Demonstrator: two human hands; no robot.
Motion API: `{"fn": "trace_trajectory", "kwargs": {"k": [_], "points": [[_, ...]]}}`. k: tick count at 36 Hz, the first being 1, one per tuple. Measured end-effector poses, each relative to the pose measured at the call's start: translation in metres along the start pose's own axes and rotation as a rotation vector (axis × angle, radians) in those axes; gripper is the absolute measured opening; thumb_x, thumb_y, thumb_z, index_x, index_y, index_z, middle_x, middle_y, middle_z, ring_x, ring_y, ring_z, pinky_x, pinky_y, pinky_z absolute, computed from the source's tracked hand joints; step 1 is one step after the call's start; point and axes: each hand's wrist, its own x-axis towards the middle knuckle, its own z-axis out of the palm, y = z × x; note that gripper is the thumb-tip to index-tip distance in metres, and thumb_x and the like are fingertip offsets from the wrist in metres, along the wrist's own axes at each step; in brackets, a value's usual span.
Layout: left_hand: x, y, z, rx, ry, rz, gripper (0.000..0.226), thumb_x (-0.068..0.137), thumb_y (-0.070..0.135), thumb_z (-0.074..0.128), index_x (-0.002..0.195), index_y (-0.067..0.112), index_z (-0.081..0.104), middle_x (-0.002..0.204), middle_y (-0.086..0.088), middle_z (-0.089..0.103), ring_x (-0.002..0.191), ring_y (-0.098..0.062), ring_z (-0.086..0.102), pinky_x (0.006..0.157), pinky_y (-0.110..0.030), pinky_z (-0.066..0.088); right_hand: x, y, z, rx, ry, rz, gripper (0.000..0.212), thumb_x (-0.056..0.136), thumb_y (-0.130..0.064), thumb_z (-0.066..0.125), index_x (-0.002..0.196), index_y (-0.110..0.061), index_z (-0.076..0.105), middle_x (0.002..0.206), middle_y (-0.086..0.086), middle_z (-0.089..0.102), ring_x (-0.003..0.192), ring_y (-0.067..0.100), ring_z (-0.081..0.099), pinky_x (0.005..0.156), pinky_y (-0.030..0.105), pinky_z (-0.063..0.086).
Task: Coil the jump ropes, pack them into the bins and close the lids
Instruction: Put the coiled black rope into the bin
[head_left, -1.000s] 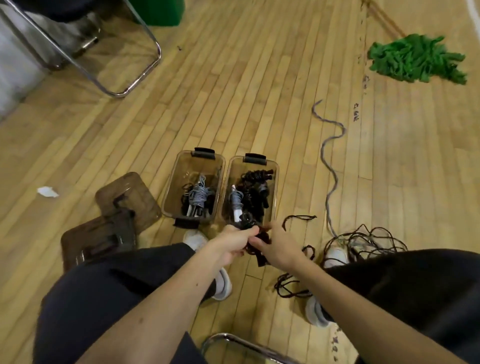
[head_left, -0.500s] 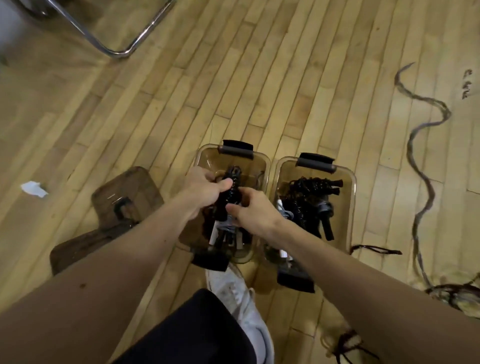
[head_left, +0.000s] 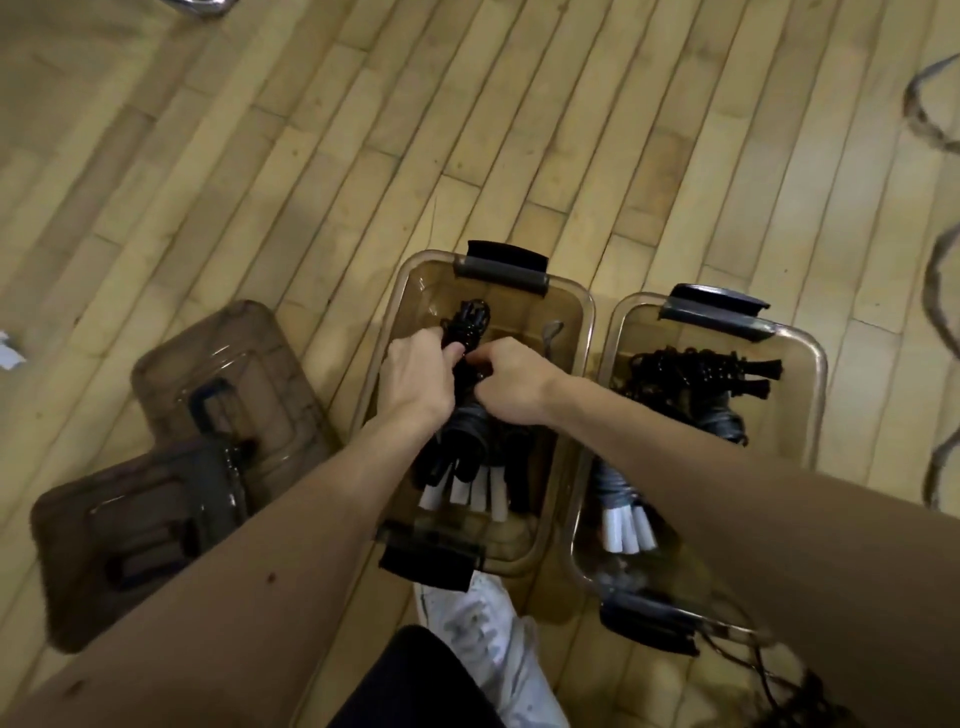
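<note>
both hands inside left clear brown plastic bin (head_left: 582, 332), left hand (head_left: 415, 379) and right hand (head_left: 511, 384) each gripping coiled black beaded jump rope (head_left: 467, 325), right bin (head_left: 810, 364) holds more coils, two lids (head_left: 223, 364) off on wood floor (head_left: 311, 130)

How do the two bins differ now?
The left hand and right hand grip a black rope bundle inside the left bin; no hand is in the right bin. The left bin's bundles lie lengthwise; the right bin's black bundle lies crosswise. Both are lidless, white handles showing.
</note>
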Motion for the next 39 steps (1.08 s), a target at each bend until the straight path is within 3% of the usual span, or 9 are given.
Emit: {"fn": "trace_trajectory", "kwargs": {"k": [3, 8, 13, 19, 22, 26, 31, 36, 39], "points": [[-0.005, 0.005, -0.004, 0.146, 0.024, 0.081, 0.025, 0.102, 0.026, 0.055, 0.112, 0.008, 0.068, 0.106, -0.017, 0.067, 0.097, -0.035, 0.063, 0.073, -0.041, 0.051, -0.01, 0.002, -0.004, -0.006, 0.016, -0.046, 0.045, 0.095, -0.002, 0.052, 0.138, -0.013, 0.057, 0.118, 0.008, 0.066, 0.102, 0.019, 0.063, 0.072, 0.022, 0.048], [-0.026, 0.021, -0.022, 0.426, 0.088, 0.16, 0.025, 0.096, 0.029, 0.063, 0.113, 0.011, 0.069, 0.111, -0.009, 0.063, 0.107, -0.028, 0.058, 0.078, -0.039, 0.053, -0.059, 0.008, -0.027, 0.012, 0.14, -0.13, 0.043, 0.098, -0.01, 0.052, 0.141, -0.014, 0.056, 0.142, 0.005, 0.058, 0.132, 0.02, 0.052, 0.097, 0.02, 0.037], [-0.073, 0.053, -0.029, 0.302, 0.074, 0.237, 0.021, 0.1, 0.023, 0.057, 0.11, 0.013, 0.072, 0.11, -0.007, 0.065, 0.103, -0.025, 0.06, 0.077, -0.041, 0.055, -0.126, 0.036, -0.061, 0.054, 0.317, -0.124, 0.027, 0.098, -0.011, 0.053, 0.117, -0.016, 0.072, 0.117, 0.003, 0.07, 0.107, 0.017, 0.066, 0.084, 0.019, 0.047], [-0.171, 0.131, 0.014, 0.173, -0.244, 0.574, 0.02, 0.102, 0.022, 0.051, 0.107, 0.015, 0.07, 0.107, -0.002, 0.063, 0.098, -0.024, 0.061, 0.083, -0.042, 0.052, -0.216, 0.127, -0.082, 0.182, 0.509, 0.053, 0.021, 0.098, -0.008, 0.052, 0.104, -0.011, 0.072, 0.107, 0.007, 0.071, 0.1, 0.024, 0.067, 0.092, 0.041, 0.057], [-0.217, 0.162, 0.055, 0.149, -0.432, 0.634, 0.019, 0.099, 0.021, 0.054, 0.103, 0.017, 0.071, 0.103, -0.003, 0.067, 0.096, -0.024, 0.063, 0.084, -0.042, 0.054, -0.253, 0.19, -0.071, 0.231, 0.529, 0.2, 0.018, 0.099, -0.008, 0.051, 0.098, -0.013, 0.068, 0.1, 0.006, 0.07, 0.095, 0.023, 0.066, 0.089, 0.04, 0.057], [-0.257, 0.177, 0.108, 0.092, -0.584, 0.541, 0.017, 0.099, 0.023, 0.057, 0.11, 0.018, 0.069, 0.106, -0.002, 0.067, 0.1, -0.021, 0.061, 0.084, -0.036, 0.053, -0.28, 0.26, -0.045, 0.246, 0.487, 0.354, 0.02, 0.097, -0.006, 0.052, 0.099, -0.012, 0.071, 0.097, 0.005, 0.07, 0.092, 0.02, 0.064, 0.083, 0.034, 0.054], [-0.282, 0.165, 0.173, 0.035, -0.661, 0.359, 0.011, 0.098, 0.023, 0.06, 0.104, 0.024, 0.07, 0.103, 0.006, 0.067, 0.095, -0.014, 0.062, 0.079, -0.03, 0.053, -0.296, 0.325, -0.016, 0.141, 0.384, 0.471, 0.027, 0.096, -0.007, 0.05, 0.111, -0.008, 0.072, 0.112, 0.013, 0.071, 0.105, 0.028, 0.065, 0.086, 0.031, 0.051], [-0.295, 0.155, 0.223, 0.11, -0.906, 0.328, 0.014, 0.095, 0.017, 0.063, 0.105, 0.024, 0.071, 0.108, 0.002, 0.07, 0.098, -0.015, 0.064, 0.083, -0.029, 0.053, -0.293, 0.369, 0.006, -0.098, 0.024, 0.433, 0.032, 0.095, -0.013, 0.05, 0.123, -0.016, 0.064, 0.119, 0.011, 0.065, 0.114, 0.032, 0.061, 0.091, 0.037, 0.053], [-0.308, 0.15, 0.244, 0.189, -1.109, 0.334, 0.006, 0.086, 0.016, 0.065, 0.086, 0.022, 0.065, 0.097, -0.002, 0.071, 0.094, -0.022, 0.066, 0.08, -0.039, 0.056, -0.292, 0.383, 0.012, -0.234, -0.129, 0.356, 0.039, 0.092, -0.011, 0.052, 0.13, -0.018, 0.061, 0.122, 0.012, 0.061, 0.122, 0.027, 0.051, 0.096, 0.034, 0.048]]}}
